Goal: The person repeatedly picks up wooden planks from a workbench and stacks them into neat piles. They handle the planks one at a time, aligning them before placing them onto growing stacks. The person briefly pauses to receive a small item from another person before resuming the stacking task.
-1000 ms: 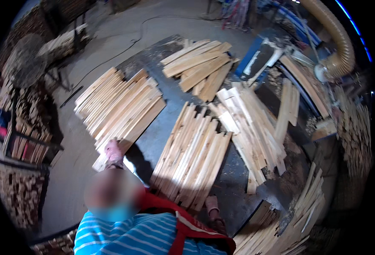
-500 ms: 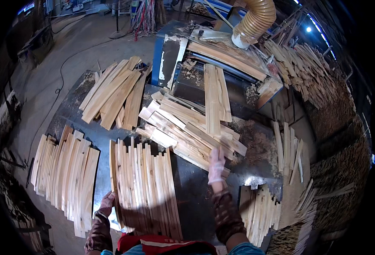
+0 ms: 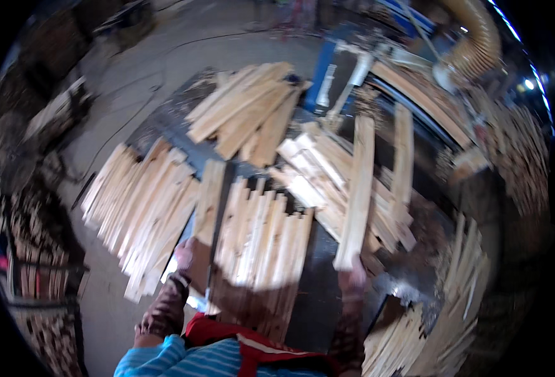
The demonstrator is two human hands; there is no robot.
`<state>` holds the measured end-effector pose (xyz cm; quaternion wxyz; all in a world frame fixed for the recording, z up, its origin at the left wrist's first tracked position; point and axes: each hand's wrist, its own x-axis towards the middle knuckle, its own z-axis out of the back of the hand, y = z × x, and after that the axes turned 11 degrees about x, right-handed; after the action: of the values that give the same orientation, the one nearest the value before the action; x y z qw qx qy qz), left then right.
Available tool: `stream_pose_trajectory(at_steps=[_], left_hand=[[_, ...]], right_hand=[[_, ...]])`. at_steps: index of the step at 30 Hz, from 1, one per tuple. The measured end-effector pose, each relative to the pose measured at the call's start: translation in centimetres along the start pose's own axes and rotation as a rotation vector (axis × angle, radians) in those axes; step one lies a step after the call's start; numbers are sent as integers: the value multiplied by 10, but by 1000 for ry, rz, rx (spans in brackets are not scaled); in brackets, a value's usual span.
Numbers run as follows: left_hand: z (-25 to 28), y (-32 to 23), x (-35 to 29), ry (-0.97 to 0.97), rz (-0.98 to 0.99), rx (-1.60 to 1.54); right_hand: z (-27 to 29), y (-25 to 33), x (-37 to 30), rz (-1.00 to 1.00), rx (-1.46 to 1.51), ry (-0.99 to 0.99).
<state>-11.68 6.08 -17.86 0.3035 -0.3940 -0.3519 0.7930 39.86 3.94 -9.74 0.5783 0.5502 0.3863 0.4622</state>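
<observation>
My left hand (image 3: 182,254) is closed on the near part of a flat wooden board (image 3: 209,198), which sits apart from the row of narrow wooden strips (image 3: 258,232) on its right. My right hand (image 3: 353,276), smeared by motion, is closed round the near end of a long pale plank (image 3: 358,188). That plank slants away over a loose pile of boards (image 3: 321,182), its far end near the planing machine (image 3: 409,81). Another board (image 3: 403,157) rests beside it, toward the machine.
A second row of strips (image 3: 145,207) lies to the left, and a fanned heap of boards (image 3: 246,107) behind it on the dark table. More strips (image 3: 397,339) are stacked near right. A ribbed duct (image 3: 478,44) rises from the machine, and scrap wood (image 3: 510,151) is piled beyond.
My view has swung, shifting the scene. My right hand has taken hold of the plank's near end and separated it from its neighbour. The left-hand board now shows its broad face.
</observation>
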Motion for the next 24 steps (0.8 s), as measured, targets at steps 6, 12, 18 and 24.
stream_pose_trajectory(at_steps=[6, 12, 18, 24], left_hand=[[10, -62, -33, 94, 38, -273], [-7, -96, -69, 145, -65, -358], [-19, -106, -96, 249, -173, -428], [0, -118, -123, 1247, -74, -1064]], right_hand=[[-52, 42, -77, -655, 961, -128], [-166, 102, 48, -435, 1091, 238], [-225, 143, 73, -406, 733, 438], [-166, 66, -72, -850, 754, 267]])
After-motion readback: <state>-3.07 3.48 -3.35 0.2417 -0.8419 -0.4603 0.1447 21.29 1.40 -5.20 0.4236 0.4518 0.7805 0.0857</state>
